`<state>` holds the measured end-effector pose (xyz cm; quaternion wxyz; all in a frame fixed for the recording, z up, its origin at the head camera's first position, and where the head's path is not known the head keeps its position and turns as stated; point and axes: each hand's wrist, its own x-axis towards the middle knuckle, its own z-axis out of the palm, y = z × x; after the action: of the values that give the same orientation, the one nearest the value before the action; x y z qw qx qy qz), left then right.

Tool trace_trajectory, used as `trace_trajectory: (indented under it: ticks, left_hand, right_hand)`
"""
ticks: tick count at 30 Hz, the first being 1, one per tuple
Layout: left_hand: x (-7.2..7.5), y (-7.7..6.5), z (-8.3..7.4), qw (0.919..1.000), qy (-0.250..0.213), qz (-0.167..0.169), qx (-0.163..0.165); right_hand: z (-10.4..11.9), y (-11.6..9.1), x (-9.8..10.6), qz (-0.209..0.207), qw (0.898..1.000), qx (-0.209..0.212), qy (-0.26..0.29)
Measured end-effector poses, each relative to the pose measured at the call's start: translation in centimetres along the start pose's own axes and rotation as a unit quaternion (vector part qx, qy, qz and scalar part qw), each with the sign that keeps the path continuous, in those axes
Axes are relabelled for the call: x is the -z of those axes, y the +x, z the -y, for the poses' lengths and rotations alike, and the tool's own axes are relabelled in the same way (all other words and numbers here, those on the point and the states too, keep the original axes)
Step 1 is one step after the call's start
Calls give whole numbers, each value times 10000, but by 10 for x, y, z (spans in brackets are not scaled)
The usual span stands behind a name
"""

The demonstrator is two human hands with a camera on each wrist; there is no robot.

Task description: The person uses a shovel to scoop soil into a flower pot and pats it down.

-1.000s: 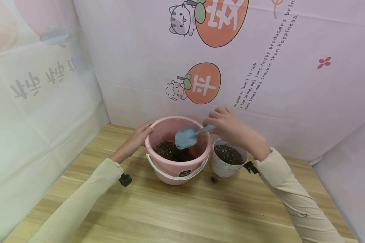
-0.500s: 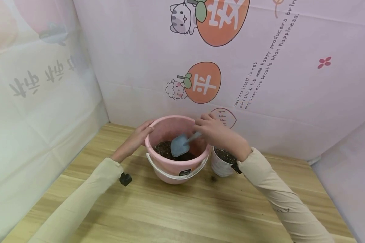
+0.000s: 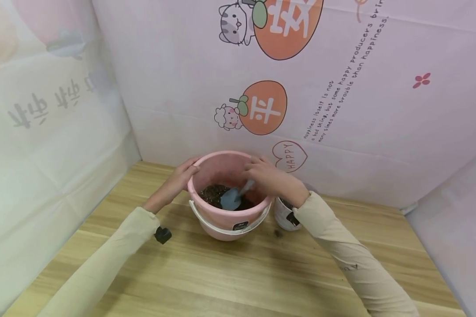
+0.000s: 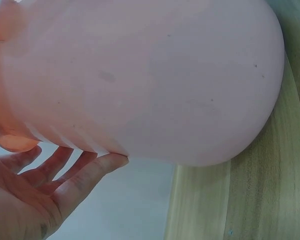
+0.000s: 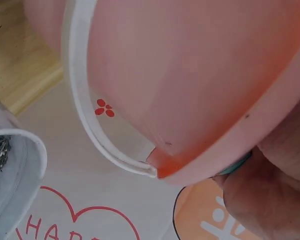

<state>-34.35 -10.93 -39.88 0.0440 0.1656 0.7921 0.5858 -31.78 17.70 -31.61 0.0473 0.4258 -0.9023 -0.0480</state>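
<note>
Wood-grain table [image 3: 230, 273], boxed in by pink printed backdrop [image 3: 381, 145] on 3 sides: cartoon cat, sheep, orange fruit, a "HAPPY" heart, lines of English text.

Pink bucket [image 3: 230, 211] sits near the back of the table, centre. Round, white bail handle [image 3: 206, 222] hanging down across the front, small dark label low on the front wall. Dark soil [image 3: 214, 193] fills the bottom. White pot [image 3: 281, 215] stands just to its right, nearly touching, mostly hidden by the right forearm; right wrist view shows soil in it too. A few soil crumbs on the table in front of the pot.

Left hand [image 3: 180, 178] rests on the bucket's left rim, fingers straight and relaxed along the outer wall per left wrist view [image 4: 50, 185], not clenched.

Right hand [image 3: 267, 178] reaches over the right rim, fingers curled round the handle of a blue trowel [image 3: 232, 198]. Blade points down-left, tip in the soil. Both sleeves cream, long.
</note>
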Motion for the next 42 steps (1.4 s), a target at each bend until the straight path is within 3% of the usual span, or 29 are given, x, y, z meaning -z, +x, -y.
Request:
trace_trajectory:
  ticks: [6,19,33,42]
  left_hand:
    - [4,0,-1,10000,23,-12,1]
    - [10,2,-3,9998,104,-120,127]
    - [6,1,2,9998,47,-65,157]
    - [3,4,-1,10000,29,-8,74]
  right_hand:
    - [2,7,0,167,9989,-180,403]
    - [1,17,-6,455,9948,-594,690]
    - [-5,13,-8,603,9919,-591,945]
    - [-13,7,-10,336,9917,-462,1151]
